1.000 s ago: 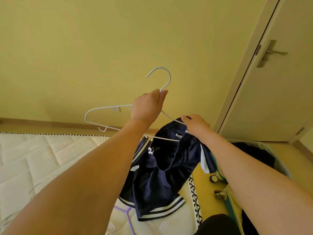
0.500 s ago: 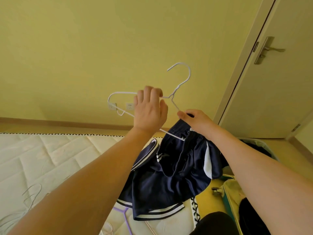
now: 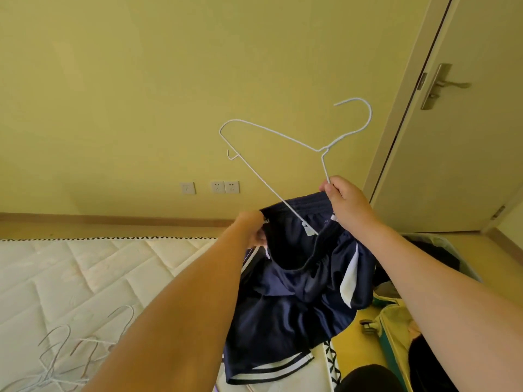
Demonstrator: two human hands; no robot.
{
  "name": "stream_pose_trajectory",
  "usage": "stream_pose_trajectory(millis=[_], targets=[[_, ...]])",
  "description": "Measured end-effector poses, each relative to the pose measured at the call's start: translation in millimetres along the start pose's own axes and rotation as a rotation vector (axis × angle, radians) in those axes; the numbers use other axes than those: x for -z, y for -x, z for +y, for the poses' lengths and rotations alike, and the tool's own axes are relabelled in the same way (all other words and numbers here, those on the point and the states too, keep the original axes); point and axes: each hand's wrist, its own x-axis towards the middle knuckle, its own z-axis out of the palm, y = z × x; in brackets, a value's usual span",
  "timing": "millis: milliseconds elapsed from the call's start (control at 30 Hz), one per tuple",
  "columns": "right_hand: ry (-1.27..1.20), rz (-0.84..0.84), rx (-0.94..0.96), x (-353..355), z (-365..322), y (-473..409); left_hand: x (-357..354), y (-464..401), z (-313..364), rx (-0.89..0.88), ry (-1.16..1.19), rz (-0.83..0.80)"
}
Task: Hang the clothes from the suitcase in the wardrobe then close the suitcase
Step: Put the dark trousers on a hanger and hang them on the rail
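Yellow wall (image 3: 141, 80) with sockets (image 3: 225, 187), closed door (image 3: 467, 137), quilted mattress (image 3: 70, 273).

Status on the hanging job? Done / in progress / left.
Done: nothing visibly hung; no wardrobe in view.
In hand: right hand holds the white hanger and the navy shorts; left hand grips the waistband, with one hanger end inside it.
Left: hang the shorts. The suitcase is open with dark clothes in it, spare hangers lie on the mattress.

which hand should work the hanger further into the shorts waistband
Right. The right hand already pinches the white hanger by its lower wire at the waistband of the navy shorts, so it can probably steer it in. The left hand grips the waistband's other side, holding it open.
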Motion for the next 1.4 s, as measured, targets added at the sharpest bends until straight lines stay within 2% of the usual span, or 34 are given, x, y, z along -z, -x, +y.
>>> stream_pose_trajectory(millis=[67,200,300,533,633,700,800,867,1100,1200,1300,1333,1400], targets=[[0.045,-0.053,0.008,2,2,5,10,3,31,0.023,0.258,-0.014],[0.13,-0.119,0.038,11,13,22,40,-2,67,0.068,0.452,0.132],[0.128,-0.158,-0.008,24,31,38,55,-10,75,0.12,0.551,0.244],[0.161,-0.269,-0.009,32,41,49,34,-10,83,0.005,0.351,0.378],[0.185,-0.317,-0.006,35,37,53,30,-18,77,-0.081,0.498,0.389],[0.193,-0.361,-0.026,36,38,55,24,-16,74,-0.183,0.644,0.271],[0.205,-0.397,-0.103,43,36,56,14,-9,72,-0.353,0.67,-0.043],[0.213,-0.379,-0.113,45,25,52,10,-1,71,-0.355,0.6,-0.083],[0.092,-0.398,-0.284,31,14,47,-17,-5,55,-0.3,0.349,0.161],[-0.245,-0.271,-0.331,25,11,50,-21,-7,56,-0.297,0.27,0.195],[-0.564,0.041,-0.328,18,1,46,-31,-2,57,-0.286,0.179,0.197],[-0.614,0.101,-0.302,17,-1,43,-32,0,57,-0.285,0.146,0.194],[-0.599,0.078,-0.255,16,-1,40,-33,3,58,-0.262,0.094,0.183]])
